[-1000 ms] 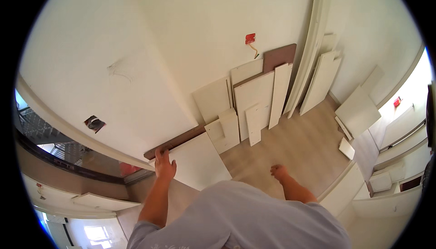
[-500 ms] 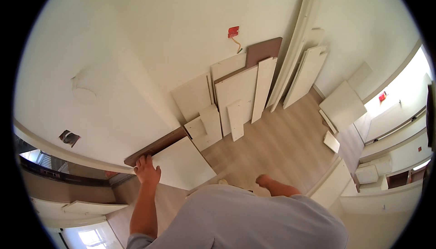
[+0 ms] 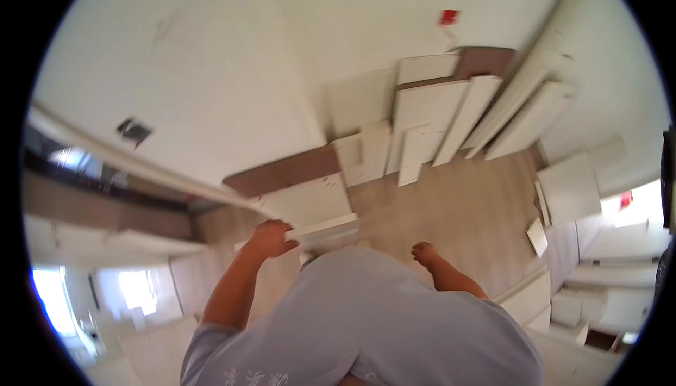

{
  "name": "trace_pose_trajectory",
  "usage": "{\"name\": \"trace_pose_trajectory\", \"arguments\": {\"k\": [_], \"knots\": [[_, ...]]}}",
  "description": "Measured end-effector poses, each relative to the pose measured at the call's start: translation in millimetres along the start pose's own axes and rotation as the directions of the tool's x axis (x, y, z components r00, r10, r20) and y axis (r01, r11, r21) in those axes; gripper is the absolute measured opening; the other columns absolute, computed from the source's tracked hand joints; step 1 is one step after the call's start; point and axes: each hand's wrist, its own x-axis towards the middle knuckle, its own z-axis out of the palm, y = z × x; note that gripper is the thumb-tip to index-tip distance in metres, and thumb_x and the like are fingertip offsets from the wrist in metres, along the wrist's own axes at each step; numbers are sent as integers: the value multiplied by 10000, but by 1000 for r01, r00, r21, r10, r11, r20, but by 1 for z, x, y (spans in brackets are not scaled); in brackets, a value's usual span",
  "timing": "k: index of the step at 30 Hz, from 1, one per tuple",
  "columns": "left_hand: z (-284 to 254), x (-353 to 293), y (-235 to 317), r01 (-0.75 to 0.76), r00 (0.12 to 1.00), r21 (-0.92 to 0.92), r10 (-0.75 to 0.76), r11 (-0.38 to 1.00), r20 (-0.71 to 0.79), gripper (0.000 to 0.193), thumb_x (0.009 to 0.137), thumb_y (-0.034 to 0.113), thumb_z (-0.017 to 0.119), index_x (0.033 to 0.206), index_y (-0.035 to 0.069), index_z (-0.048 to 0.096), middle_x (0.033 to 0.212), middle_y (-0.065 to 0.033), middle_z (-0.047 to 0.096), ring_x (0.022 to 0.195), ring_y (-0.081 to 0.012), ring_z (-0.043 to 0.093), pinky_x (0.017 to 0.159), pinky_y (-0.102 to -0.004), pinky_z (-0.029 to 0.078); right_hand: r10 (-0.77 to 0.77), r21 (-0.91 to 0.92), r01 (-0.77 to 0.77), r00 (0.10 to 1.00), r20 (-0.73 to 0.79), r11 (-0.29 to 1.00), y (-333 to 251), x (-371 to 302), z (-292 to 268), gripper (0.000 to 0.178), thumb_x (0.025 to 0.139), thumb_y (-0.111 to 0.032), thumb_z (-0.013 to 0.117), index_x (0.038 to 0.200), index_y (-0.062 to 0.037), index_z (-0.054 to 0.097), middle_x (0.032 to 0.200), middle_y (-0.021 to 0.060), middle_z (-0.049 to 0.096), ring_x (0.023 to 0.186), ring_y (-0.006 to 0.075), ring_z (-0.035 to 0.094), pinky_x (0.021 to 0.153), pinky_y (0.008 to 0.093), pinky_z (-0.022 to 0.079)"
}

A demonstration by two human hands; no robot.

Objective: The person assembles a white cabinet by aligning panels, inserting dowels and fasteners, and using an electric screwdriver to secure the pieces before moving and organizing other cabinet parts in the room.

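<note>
My left hand (image 3: 271, 239) is closed at the left end of a thick white edge on a white board (image 3: 304, 201), its thumb and fingers at the corner. Small dark marks show on the board's face. Behind this board, a dark brown panel (image 3: 285, 170) lies along the foot of the wall. My right hand (image 3: 424, 253) hangs over the wood-look floor (image 3: 458, 203), with its fingers curled and nothing visible in them. Motion blurs both hands a little.
Several white boards (image 3: 429, 111) and a brown board (image 3: 484, 62) lean on the wall ahead. More long boards (image 3: 528, 122) stand in the corner. At the right are a square white panel (image 3: 569, 187) and a small white piece (image 3: 537, 237) on the floor.
My left hand has moved from the board's far left edge to its near left corner. The board's near edge now shows, and more of the brown panel is exposed. The view has shifted left.
</note>
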Motion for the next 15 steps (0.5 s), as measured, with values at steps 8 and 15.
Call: {"name": "trace_pose_trajectory", "arguments": {"k": [8, 15], "knots": [[20, -40, 37, 133, 989, -48, -130, 990, 67, 391, 856, 417, 754, 1165, 180, 715, 1171, -42, 699, 1136, -296, 640, 930, -453, 537, -98, -590, 345, 907, 409, 730, 47, -32, 13, 218, 823, -177, 732, 1037, -139, 753, 1235, 60, 715, 1185, 266, 650, 960, 399, 550], [25, -48, 48, 180, 979, -19, -177, 983, 96, 391, 852, 433, 752, 1169, 207, 710, 1177, -28, 696, 1144, -283, 640, 921, -461, 544, 216, 370, -229, 973, 77, 900, -54, 45, -38, 213, 878, -170, 710, 1023, -14, 723, 896, 91, 746, 779, 195, 707, 668, 345, 538]]}}
